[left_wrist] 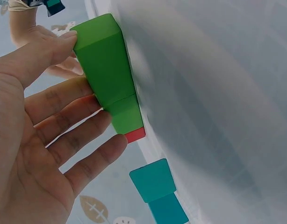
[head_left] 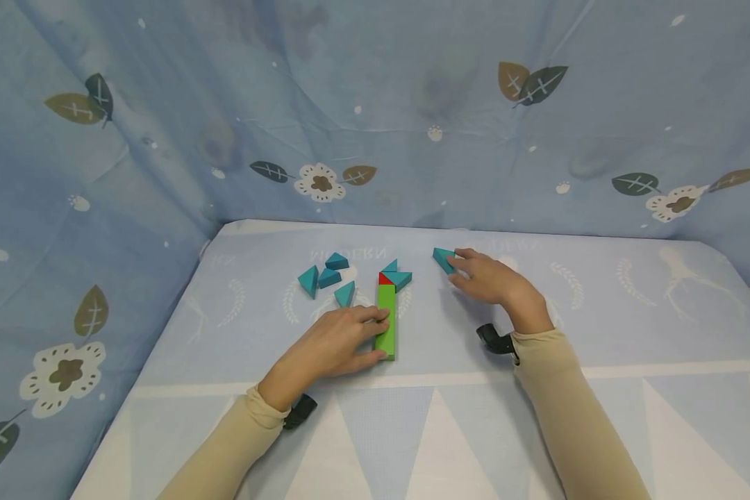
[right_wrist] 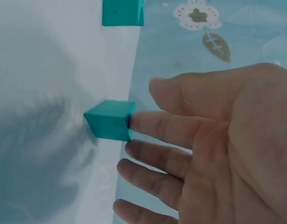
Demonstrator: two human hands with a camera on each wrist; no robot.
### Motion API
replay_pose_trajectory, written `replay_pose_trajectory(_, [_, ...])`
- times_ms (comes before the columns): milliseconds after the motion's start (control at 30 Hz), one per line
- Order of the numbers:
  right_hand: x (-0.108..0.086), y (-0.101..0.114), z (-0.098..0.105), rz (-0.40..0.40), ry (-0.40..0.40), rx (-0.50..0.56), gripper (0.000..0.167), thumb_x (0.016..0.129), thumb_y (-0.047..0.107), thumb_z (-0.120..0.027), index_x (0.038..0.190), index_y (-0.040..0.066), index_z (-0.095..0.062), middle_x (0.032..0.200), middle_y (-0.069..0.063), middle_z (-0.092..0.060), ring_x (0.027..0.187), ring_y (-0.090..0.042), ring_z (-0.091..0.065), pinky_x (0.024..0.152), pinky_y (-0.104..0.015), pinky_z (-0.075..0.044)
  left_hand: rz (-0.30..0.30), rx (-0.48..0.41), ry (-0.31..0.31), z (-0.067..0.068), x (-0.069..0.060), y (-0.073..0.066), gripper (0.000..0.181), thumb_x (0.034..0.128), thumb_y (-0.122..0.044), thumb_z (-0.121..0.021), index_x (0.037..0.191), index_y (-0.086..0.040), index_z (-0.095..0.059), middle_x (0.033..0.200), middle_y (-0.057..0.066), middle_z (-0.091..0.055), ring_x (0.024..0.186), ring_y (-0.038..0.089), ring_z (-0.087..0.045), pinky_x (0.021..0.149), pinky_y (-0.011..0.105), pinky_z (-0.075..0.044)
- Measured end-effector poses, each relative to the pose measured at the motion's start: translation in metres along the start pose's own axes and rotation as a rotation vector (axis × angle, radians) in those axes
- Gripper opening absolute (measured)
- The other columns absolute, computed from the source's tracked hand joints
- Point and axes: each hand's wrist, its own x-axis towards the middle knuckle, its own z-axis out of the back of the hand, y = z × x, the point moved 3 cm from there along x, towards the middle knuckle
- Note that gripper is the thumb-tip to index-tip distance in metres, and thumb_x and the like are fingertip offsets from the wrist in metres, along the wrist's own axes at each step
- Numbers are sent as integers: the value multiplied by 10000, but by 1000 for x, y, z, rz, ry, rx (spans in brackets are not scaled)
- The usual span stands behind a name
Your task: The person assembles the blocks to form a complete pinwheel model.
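My left hand (head_left: 350,340) lies along the left side of a bar of green blocks (head_left: 385,326), its fingertips against it and its thumb at the near end. A seam between two green blocks (left_wrist: 104,60) shows in the left wrist view. At the bar's far end sits a red triangular block (head_left: 384,278). Beside and beyond the red one are a teal triangular block (head_left: 401,279) and a smaller-looking teal piece (head_left: 390,266). To the right, my right hand (head_left: 490,279) has straight fingers, with the index fingertip touching another teal triangular block (right_wrist: 111,120); the thumb stays off it.
Several loose teal triangular blocks (head_left: 329,278) lie left of the green bar, one (head_left: 345,294) close to the left hand. A pale patterned cloth (head_left: 450,378) covers the table. Blue printed curtain (head_left: 412,139) hangs behind and on the left.
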Motion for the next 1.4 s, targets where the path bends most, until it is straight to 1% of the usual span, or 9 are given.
replay_pose_trajectory(200, [6, 3, -8, -6, -48, -19, 532, 1029, 235, -444, 1509, 26, -350, 1582, -241, -248, 1444, -458, -248, 1158, -594, -252, -4, 4, 3, 0, 0, -1, 470, 854, -407, -745, 1210, -102, -708, 1331, 36, -627, 1192, 223, -618, 936, 367, -539])
replay_pose_trajectory(367, [12, 7, -15, 26, -84, -34, 558, 1028, 234, -459, 1526, 31, -310, 1612, -199, -198, 1459, -429, -236, 1170, -571, -246, -4, 8, 0, 0, 0, -1, 473, 851, -409, -748, 1210, -103, -709, 1330, 36, -629, 1195, 223, -617, 948, 367, -533])
replay_pose_trajectory(433, [14, 9, -15, 42, -115, -50, 567, 1023, 236, -471, 1526, 30, -311, 1618, -184, -192, 1462, -411, -245, 1166, -568, -259, -2, 6, -1, 0, 0, 0, 474, 849, -408, -750, 1210, -102, -709, 1331, 35, -629, 1196, 222, -617, 950, 369, -532])
replay_pose_trajectory(600, [17, 14, -16, 45, -193, -65, 548, 1012, 230, -499, 1507, 35, -365, 1595, -175, -268, 1453, -388, -284, 1148, -579, -285, -1, 6, 1, 0, 0, 0, 472, 857, -410, -742, 1213, -102, -707, 1331, 29, -627, 1194, 216, -617, 949, 366, -533])
replay_pose_trajectory(700, [19, 17, -20, 37, -202, -76, 543, 1008, 220, -492, 1492, 3, -376, 1581, -195, -292, 1448, -393, -287, 1152, -572, -280, -2, 10, 2, 0, 0, 0, 474, 860, -416, -736, 1213, -101, -707, 1331, 27, -627, 1191, 212, -618, 944, 363, -535])
replay_pose_trajectory(867, [25, 23, -30, 44, -211, -81, 577, 999, 224, -484, 1494, -37, -341, 1594, -198, -259, 1449, -393, -286, 1162, -556, -274, -1, 10, 4, -1, 0, 1, 481, 859, -424, -736, 1215, -103, -706, 1331, 22, -626, 1190, 210, -617, 943, 360, -535])
replay_pose_trajectory(1133, [28, 20, -31, 59, -240, -41, 566, 992, 215, -515, 1505, 29, -366, 1602, -154, -264, 1466, -361, -266, 1162, -560, -271, -6, 12, 4, 0, 0, 1, 482, 859, -424, -736, 1216, -101, -705, 1330, 25, -627, 1188, 207, -618, 945, 357, -534])
replay_pose_trajectory(1300, [28, 21, -32, 71, -226, -36, 578, 991, 209, -513, 1508, 13, -348, 1605, -160, -255, 1473, -358, -257, 1177, -547, -254, -7, 15, 9, -1, 0, 0, 479, 864, -420, -731, 1218, -99, -704, 1332, 26, -626, 1196, 206, -614, 955, 353, -529])
replay_pose_trajectory(1400, [29, 22, -33, 94, -239, -40, 580, 984, 196, -518, 1503, 0, -350, 1609, -173, -233, 1473, -367, -252, 1173, -552, -259, -2, 15, 16, -1, 1, 1, 476, 868, -417, -727, 1221, -100, -702, 1334, 22, -624, 1202, 202, -610, 963, 351, -526])
